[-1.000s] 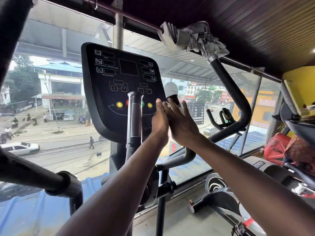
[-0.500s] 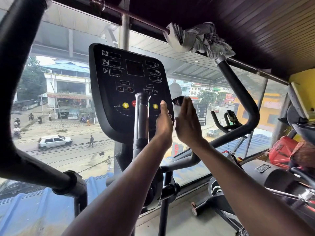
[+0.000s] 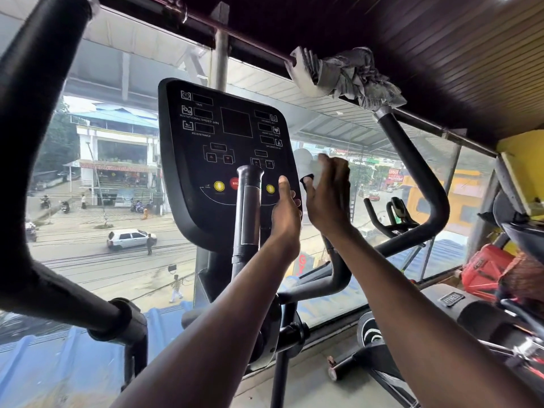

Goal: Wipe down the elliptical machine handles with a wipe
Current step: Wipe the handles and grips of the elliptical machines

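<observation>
The black elliptical console (image 3: 206,178) faces me, with a short upright grip (image 3: 249,207) in front of it. Just right of the console, a white wipe (image 3: 304,164) covers the tip of a second short grip (image 3: 306,180). My right hand (image 3: 328,198) has its fingers curled on the wipe from the right side. To the left of that grip, my left hand (image 3: 286,214) is held flat with fingers apart and holds nothing I can see. The long curved moving handles rise at the left (image 3: 26,148) and the right (image 3: 412,175).
A crumpled grey and white cloth bundle (image 3: 347,75) sits on top of the right moving handle. Glass panes (image 3: 117,260) stand close behind the machine. An exercise bike (image 3: 396,214) and a red object (image 3: 482,269) crowd the right side.
Both hands were closed together around the short right grip; they have come apart. The right hand has slid up to the wipe at the tip. My view has shifted closer.
</observation>
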Demonstrator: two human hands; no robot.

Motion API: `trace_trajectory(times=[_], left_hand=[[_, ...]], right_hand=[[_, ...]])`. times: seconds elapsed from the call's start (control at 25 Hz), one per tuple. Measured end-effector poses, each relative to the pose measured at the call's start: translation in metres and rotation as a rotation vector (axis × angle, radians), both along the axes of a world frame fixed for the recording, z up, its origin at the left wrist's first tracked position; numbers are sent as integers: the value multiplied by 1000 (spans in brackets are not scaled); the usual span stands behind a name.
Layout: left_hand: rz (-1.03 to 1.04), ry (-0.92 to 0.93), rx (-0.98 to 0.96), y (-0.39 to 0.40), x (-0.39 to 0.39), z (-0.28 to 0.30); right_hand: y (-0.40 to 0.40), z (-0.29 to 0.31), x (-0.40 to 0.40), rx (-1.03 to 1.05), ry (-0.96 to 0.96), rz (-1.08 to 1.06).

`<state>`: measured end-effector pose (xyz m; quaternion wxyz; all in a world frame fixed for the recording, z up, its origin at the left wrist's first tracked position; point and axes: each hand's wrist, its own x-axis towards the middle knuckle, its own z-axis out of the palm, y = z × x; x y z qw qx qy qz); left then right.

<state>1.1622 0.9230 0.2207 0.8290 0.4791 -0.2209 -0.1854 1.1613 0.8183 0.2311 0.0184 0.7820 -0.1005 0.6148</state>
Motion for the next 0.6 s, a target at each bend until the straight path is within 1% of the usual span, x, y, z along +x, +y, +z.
trace_trajectory(times=[0.08, 0.12, 0.16, 0.2, 0.24, 0.28, 0.36, 0.4, 0.44, 0.48, 0.52, 0.6], left_hand=[[-11, -10, 7, -4, 3, -1], [-10, -11, 2, -5, 4, -2], [-5, -4, -5, -5, 4, -2], [0, 2, -13, -5, 3, -2], [5, 1, -14, -4, 3, -2], [10, -6, -4, -4, 4, -3], [9, -24, 17, -4, 3, -4], [7, -30, 24, -4, 2, -5], [6, -29, 24, -4, 1, -6], [4, -27, 21, -5, 2, -6], [4, -25, 23, -5, 1, -6], [3, -19, 24, -6, 1, -6]], right_hand=[[-3, 14, 6, -242, 283, -67], [-3, 18, 7, -306, 387, -101], [-5, 20, 10, -294, 428, -119], [-5, 22, 11, -224, 409, -107], [-7, 24, 14, -100, 351, -66], [-8, 26, 15, 76, 290, -9], [-5, 32, 8, 509, 265, 178], [-6, 31, 3, 694, 262, 285], [-7, 26, -5, 811, 282, 362], [-8, 15, -12, 871, 303, 402], [-10, 4, -19, 893, 335, 393], [-13, -12, -27, 869, 372, 311]])
